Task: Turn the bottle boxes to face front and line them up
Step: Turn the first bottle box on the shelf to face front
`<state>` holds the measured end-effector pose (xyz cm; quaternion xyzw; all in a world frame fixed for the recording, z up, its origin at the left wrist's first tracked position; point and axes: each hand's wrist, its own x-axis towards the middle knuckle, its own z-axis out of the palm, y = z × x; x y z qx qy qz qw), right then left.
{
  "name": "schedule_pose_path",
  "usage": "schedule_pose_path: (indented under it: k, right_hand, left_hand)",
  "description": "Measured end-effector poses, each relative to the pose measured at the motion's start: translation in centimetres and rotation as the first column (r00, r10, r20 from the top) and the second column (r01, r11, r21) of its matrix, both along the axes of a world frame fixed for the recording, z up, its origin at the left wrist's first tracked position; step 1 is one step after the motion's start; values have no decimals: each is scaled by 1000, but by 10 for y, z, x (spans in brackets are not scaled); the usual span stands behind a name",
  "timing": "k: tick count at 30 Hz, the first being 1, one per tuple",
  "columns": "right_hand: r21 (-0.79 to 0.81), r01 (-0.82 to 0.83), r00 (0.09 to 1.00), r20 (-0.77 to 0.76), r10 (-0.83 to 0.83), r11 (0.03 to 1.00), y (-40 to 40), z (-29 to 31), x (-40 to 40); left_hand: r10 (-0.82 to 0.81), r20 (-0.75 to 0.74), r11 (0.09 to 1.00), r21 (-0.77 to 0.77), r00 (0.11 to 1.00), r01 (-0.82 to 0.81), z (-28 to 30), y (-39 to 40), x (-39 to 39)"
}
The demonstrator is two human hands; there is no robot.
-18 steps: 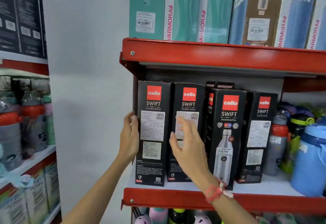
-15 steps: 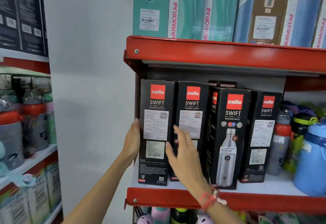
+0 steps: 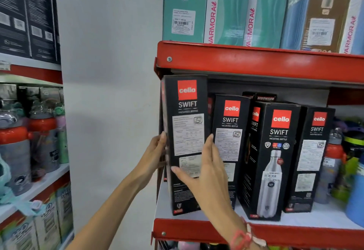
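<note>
Several black Cello Swift bottle boxes stand on the white shelf [image 3: 325,221] with red front lip. The leftmost box [image 3: 185,123] is lifted and pulled forward, its label side facing me. My left hand [image 3: 155,153] grips its left edge; my right hand [image 3: 204,173] holds its right edge, thumb across the front. Beside it a second box [image 3: 229,131] shows its label side. The third box [image 3: 275,151] shows the bottle picture and stands angled. A fourth box [image 3: 313,151] shows its label side. Another box [image 3: 265,98] stands behind them.
The red upper shelf [image 3: 256,62] hangs close above the box tops and carries teal and blue boxes [image 3: 226,7]. Loose bottles [image 3: 332,161] crowd the shelf's right end. A white wall [image 3: 110,72] is left of the rack. A second rack with bottles [image 3: 17,143] stands far left.
The leftmost box has come up and forward toward me. My right hand moved from the second box onto the leftmost box's right edge. My left hand stayed on its left edge.
</note>
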<state>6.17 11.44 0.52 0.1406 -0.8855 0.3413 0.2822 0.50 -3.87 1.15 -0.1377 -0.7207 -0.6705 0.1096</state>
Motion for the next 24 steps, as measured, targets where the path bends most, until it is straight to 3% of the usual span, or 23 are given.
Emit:
schedule_pose_path:
  k: [7, 12, 19, 24]
  right_hand:
    - [-157, -212, 956, 172, 238, 965, 17, 15, -22]
    - [-171, -355, 896, 219, 387, 919, 25, 21, -41]
    - [-143, -267, 938, 188, 291, 953, 21, 9, -51]
    - [-265, -148, 982, 78, 174, 953, 24, -10, -55]
  left_hand:
    - [39, -160, 999, -26, 986, -44, 13, -18, 25]
    - [74, -246, 995, -49, 966, -88, 1, -20, 33]
    - [216, -254, 975, 11, 943, -221, -27, 6, 21]
    - [238, -255, 957, -102, 937, -270, -30, 18, 16]
